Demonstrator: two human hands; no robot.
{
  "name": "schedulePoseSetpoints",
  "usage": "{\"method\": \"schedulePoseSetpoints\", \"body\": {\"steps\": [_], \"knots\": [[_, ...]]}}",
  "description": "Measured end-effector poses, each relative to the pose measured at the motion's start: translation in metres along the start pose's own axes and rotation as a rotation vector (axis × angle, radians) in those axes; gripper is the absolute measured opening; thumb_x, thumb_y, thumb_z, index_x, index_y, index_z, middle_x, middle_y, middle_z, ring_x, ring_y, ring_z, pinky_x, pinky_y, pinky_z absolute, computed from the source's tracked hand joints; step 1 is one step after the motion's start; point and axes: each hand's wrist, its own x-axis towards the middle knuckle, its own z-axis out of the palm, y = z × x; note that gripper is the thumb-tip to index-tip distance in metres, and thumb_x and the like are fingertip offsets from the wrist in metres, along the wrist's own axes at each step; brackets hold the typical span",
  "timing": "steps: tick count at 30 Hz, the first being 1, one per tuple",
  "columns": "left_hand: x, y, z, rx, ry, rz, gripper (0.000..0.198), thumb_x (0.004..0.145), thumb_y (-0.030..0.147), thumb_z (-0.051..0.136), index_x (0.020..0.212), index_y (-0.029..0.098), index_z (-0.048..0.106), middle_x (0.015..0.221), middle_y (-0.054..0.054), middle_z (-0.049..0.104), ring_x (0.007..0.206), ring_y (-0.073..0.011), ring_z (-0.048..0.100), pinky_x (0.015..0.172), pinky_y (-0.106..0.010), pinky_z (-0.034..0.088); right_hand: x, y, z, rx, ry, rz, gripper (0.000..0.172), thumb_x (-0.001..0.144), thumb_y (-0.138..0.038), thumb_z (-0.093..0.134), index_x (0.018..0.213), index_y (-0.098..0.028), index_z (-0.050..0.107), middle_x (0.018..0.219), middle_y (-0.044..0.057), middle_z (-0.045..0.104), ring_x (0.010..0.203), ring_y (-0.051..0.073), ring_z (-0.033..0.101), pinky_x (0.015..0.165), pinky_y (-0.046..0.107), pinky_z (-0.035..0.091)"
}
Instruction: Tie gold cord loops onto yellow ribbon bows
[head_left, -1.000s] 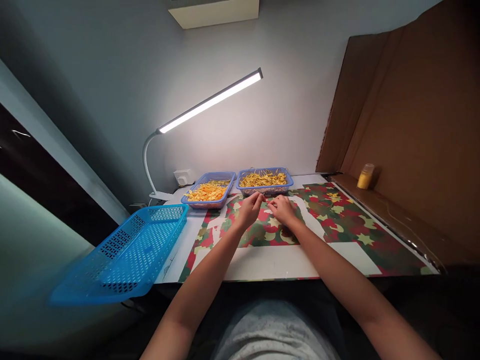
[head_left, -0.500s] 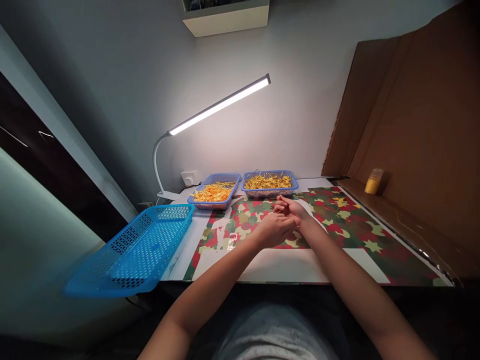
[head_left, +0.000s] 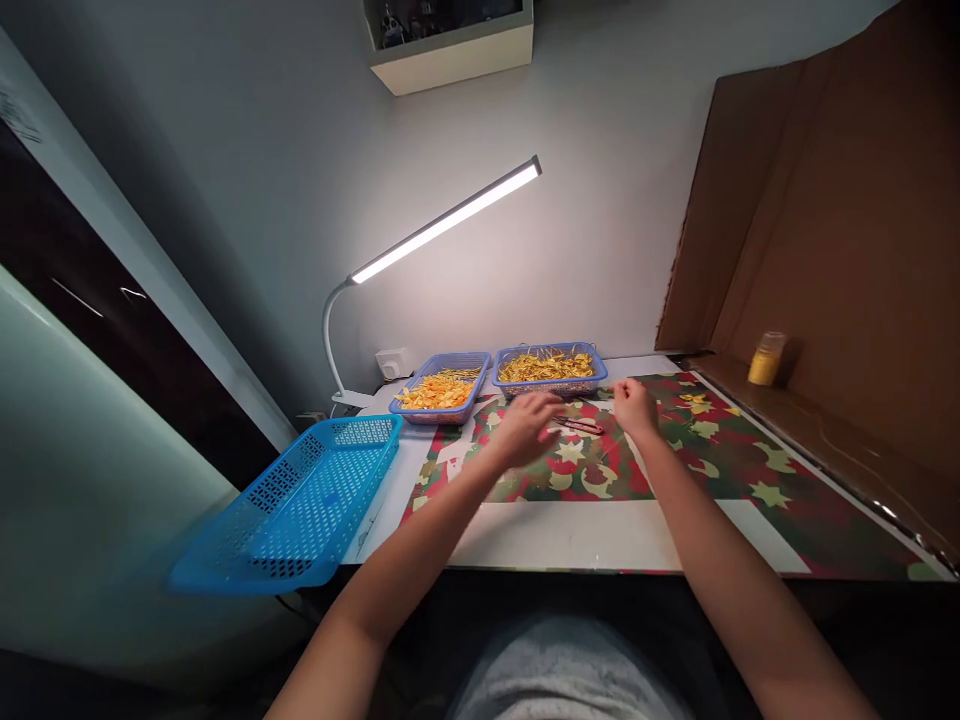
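Small reddish tool (head_left: 581, 427) lies on the table (head_left: 570, 532) at mid-frame, between the two hands. The left hand (head_left: 525, 428) hovers just beside it, too blurred to tell its grip. The right hand (head_left: 634, 408) is curled below the basket (head_left: 551, 385) of yellow bits, and I cannot tell whether its grip holds anything.

Grey wall (head_left: 600, 200) behind a lit desk lamp (head_left: 450, 215); brown cardboard (head_left: 825, 200) on the right, shelf (head_left: 450, 50) overhead

left hand (head_left: 527, 431): no longer joined to the other, now blurred, left of it.
right hand (head_left: 634, 408): moved right, nearer the table's far edge.
small red object (head_left: 581, 427): now uncovered between them.
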Motion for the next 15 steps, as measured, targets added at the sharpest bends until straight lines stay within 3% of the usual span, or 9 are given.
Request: {"method": "schedulePoseSetpoints", "body": {"steps": [2,4,5,7,10,13,15], "knots": [[0.001,-0.048,-0.022,0.097,0.021,-0.312,0.031,0.088,0.027,0.053,0.118,0.019,0.058,0.129,-0.011,0.056,0.124,-0.0253,0.047,0.108,-0.040,0.035,0.008,0.007,-0.012,-0.128,0.079,-0.027,0.011,0.078,-0.018,0.054,0.074,-0.019,0.064,0.074,0.009,0.064,0.079,0.024,0.057,0.072,0.033,0.038],[-0.006,-0.094,-0.045,0.182,-0.059,-0.683,0.037,0.087,0.029,0.054,0.122,0.017,0.054,0.134,-0.014,0.051,0.128,-0.0278,0.044,0.107,-0.039,0.035,0.013,0.014,-0.022,-0.230,0.141,-0.037,0.013,0.076,-0.017,0.054,0.076,-0.018,0.067,0.076,0.012,0.065,0.080,0.026,0.057,0.072,0.034,0.037],[-0.012,-0.115,-0.055,0.193,-0.100,-0.766,0.043,0.085,0.033,0.058,0.123,0.013,0.053,0.134,-0.018,0.050,0.127,-0.0329,0.043,0.105,-0.043,0.036,0.015,0.016,-0.025,-0.269,0.173,-0.046,0.016,0.077,-0.017,0.053,0.079,-0.018,0.068,0.078,0.013,0.066,0.081,0.026,0.057,0.071,0.035,0.037],[-0.027,-0.146,-0.069,0.172,-0.202,-0.824,0.057,0.074,0.039,0.072,0.119,0.008,0.056,0.126,-0.021,0.056,0.119,-0.0376,0.050,0.097,-0.044,0.042,0.017,0.019,-0.028,-0.326,0.223,-0.084,0.022,0.080,-0.018,0.050,0.091,-0.017,0.069,0.086,0.015,0.067,0.084,0.027,0.057,0.071,0.035,0.036],[-0.040,-0.173,-0.073,0.105,-0.330,-0.818,0.055,0.069,0.038,0.077,0.111,0.007,0.060,0.115,-0.017,0.065,0.107,-0.0320,0.058,0.088,-0.035,0.046,0.020,0.023,-0.028,-0.372,0.198,-0.172,0.024,0.080,-0.020,0.052,0.097,-0.020,0.069,0.090,0.012,0.068,0.083,0.024,0.057,0.069,0.032,0.035],[-0.041,-0.184,-0.065,0.054,-0.370,-0.767,0.043,0.070,0.032,0.078,0.103,0.008,0.064,0.106,-0.014,0.068,0.098,-0.0282,0.062,0.083,-0.033,0.049,0.024,0.031,-0.028,-0.409,0.106,-0.192,0.013,0.071,-0.016,0.059,0.075,-0.021,0.070,0.074,0.006,0.067,0.068,0.020,0.055,0.064,0.029,0.036],[-0.038,-0.187,-0.059,0.014,-0.340,-0.689,0.037,0.077,0.032,0.073,0.105,0.010,0.063,0.107,-0.012,0.066,0.096,-0.0254,0.063,0.081,-0.036,0.051,0.026,0.039,-0.029,-0.437,0.110,-0.159,0.012,0.065,-0.011,0.058,0.061,-0.019,0.066,0.070,0.006,0.064,0.062,0.019,0.052,0.063,0.030,0.036]]}}
